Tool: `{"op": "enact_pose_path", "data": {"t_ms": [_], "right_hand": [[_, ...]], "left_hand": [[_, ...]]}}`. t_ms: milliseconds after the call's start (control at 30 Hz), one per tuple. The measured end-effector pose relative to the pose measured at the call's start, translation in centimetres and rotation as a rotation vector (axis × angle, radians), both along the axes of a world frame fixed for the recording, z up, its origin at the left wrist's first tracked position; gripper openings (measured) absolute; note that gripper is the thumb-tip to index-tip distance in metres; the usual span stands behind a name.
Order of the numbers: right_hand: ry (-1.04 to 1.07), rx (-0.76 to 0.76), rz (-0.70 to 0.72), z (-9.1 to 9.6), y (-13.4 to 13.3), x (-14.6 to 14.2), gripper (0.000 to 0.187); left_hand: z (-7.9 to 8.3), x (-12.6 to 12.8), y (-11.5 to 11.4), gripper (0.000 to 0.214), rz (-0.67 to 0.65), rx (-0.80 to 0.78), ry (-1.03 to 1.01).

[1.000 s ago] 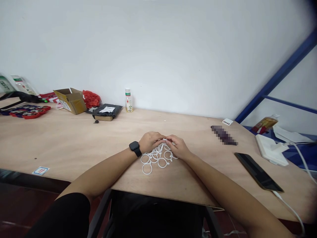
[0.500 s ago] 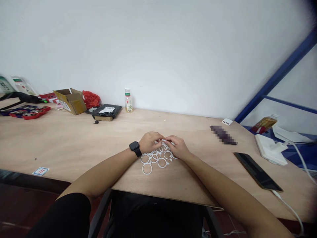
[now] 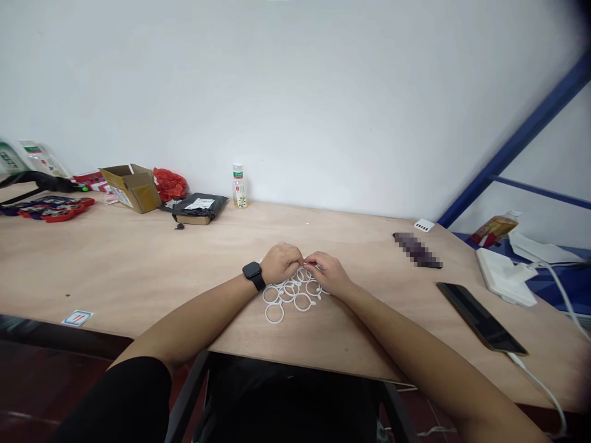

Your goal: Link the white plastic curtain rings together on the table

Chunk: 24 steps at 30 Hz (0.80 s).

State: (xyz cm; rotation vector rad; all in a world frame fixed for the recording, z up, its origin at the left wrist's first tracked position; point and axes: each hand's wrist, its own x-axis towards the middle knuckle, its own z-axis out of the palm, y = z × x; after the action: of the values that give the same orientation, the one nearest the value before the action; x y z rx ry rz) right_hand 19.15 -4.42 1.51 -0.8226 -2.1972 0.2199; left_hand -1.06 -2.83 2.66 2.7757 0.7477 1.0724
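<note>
Several white plastic rings (image 3: pixel 274 313), each with a small tab, lie in an overlapping cluster on the wooden table near its front edge. Over the far side of the cluster my left hand (image 3: pixel 279 263), with a black watch (image 3: pixel 252 271) at the wrist, is closed with thumb and forefinger pinched. My right hand (image 3: pixel 330 272) meets it fingertip to fingertip, also in a pinch. Bits of white show at the fingertips, seemingly a ring held between both hands; the fingers hide most of it. Other rings lie partly under both hands.
A phone (image 3: pixel 480 317) with a cable and a white power strip (image 3: pixel 503 277) lie on the right. Behind stand a bottle (image 3: pixel 239 186), a black-wrapped parcel (image 3: pixel 199 208) and an opened cardboard box (image 3: pixel 132 187). A numbered label (image 3: pixel 77 317) is at the front left.
Both hands stay pinched together over the rings. The left fingers have curled in and drawn slightly left. The rings on the table have hardly moved.
</note>
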Motion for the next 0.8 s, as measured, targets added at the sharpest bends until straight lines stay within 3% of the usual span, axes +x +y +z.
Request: {"op": "enact_pose_path", "data": {"t_ms": [200, 300, 433, 567, 800], "right_hand": [[0.104, 0.015, -0.109, 0.2, 0.8, 1.0, 0.014], [0.155, 0.033, -0.237, -0.2, 1.9, 1.9, 0.012], [0.176, -0.007, -0.330, -1.0, 3.6, 2.9, 0.015], [0.103, -0.083, -0.288, -1.5, 4.2, 3.1, 0.026], [-0.090, -0.061, -0.125, -1.4, 3.4, 2.8, 0.016]], "left_hand": [[0.2, -0.3, 0.0, 0.035, 0.020, -0.002, -0.095], [0.1, -0.5, 0.4, 0.028, 0.051, -0.014, -0.117], [0.0, -0.7, 0.8, 0.020, 0.008, -0.061, 0.014], [-0.1, -0.7, 0.5, 0.022, 0.038, -0.093, 0.098], [-0.2, -0.7, 0.4, 0.023, 0.085, -0.145, 0.181]]}}
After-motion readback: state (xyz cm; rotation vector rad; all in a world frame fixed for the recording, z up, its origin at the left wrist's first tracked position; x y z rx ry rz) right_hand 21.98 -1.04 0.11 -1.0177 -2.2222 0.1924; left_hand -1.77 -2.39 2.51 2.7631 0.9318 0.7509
